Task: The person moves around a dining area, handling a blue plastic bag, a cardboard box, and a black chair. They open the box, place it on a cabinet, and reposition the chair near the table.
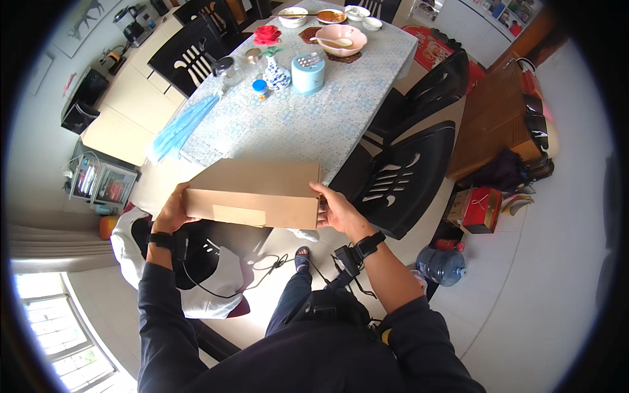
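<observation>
A flat brown cardboard box (260, 178) is held level between my two hands, in front of my body. My left hand (173, 209) grips its left end, with the thumb near the upper edge and the fingers reaching underneath. At the right end, my right hand (339, 209) holds it with the thumb on the top corner and the fingers against the side. A paler patch (239, 215) marks the box side facing me. Beyond the box lies the near end of a dining table (275, 132) with a patterned cloth; the box hides part of that end.
On the table stand a blue-and-white vase (276, 73), a light-blue canister (308, 73), a glass jug (226, 71) and a pink bowl (342, 42). Blue plastic film (184, 127) hangs off its left edge. Black chairs (405, 182) flank it. A cable (272, 263) trails across the floor.
</observation>
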Available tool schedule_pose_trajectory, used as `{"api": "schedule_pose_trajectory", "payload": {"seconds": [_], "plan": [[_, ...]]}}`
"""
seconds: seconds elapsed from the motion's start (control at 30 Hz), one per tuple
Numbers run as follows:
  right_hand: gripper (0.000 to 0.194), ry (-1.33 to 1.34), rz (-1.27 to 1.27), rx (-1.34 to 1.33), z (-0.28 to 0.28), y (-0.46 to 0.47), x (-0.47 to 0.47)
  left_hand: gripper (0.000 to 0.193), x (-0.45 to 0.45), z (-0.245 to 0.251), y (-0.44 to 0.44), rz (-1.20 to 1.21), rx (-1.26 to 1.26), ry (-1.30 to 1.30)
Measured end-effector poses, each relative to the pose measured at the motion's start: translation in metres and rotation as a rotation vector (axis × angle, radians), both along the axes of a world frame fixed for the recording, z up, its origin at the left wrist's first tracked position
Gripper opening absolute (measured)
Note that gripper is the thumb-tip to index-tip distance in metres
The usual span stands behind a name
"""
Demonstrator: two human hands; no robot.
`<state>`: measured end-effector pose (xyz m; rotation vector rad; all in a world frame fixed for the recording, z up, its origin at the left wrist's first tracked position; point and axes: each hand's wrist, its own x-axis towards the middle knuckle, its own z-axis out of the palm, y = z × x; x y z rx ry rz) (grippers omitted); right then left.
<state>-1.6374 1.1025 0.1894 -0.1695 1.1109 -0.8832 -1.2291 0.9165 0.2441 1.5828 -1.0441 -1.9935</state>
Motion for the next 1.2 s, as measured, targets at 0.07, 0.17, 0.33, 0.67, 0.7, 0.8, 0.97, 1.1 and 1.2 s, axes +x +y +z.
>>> {"api": "schedule_pose_trajectory", "payload": {"seconds": [0.07,0.17,0.33,0.67,0.7,0.8,0.97,1.1,1.2], "plan": [[0.084,0.068,-0.005,0.01,0.007,0.003,0.011,0.057,0.005,-0.001,0.012,-0.003,-0.041,0.088],[0.083,0.208,-0.185,-0.157,0.034,0.024,0.025,0.057,0.011,0.011,0.034,0.07,-0.208,0.276],[0.075,0.233,-0.318,-0.493,0.108,0.068,0.009,0.063,0.01,0.066,0.075,0.198,-0.412,0.46],[0.076,0.417,-0.562,-0.569,0.172,0.249,-0.138,0.074,-0.182,0.107,0.215,0.169,-0.574,0.631],[0.073,0.372,-0.627,-0.563,0.171,0.273,-0.158,0.072,-0.213,0.108,0.226,0.101,-0.53,0.647],[0.065,0.238,-0.84,-0.547,0.17,0.332,-0.213,0.07,-0.319,0.103,0.259,0.053,-0.566,0.588],[0.063,0.352,-0.999,-0.568,0.163,0.401,-0.296,0.067,-0.477,0.108,0.303,-0.058,-0.56,0.613],[0.06,0.334,-1.112,-0.61,0.15,0.42,-0.356,0.062,-0.576,0.112,0.322,-0.112,-0.41,0.769],[0.052,0.368,-1.142,-0.588,0.139,0.414,-0.403,0.064,-0.643,0.113,0.316,-0.122,-0.345,0.749]]}}
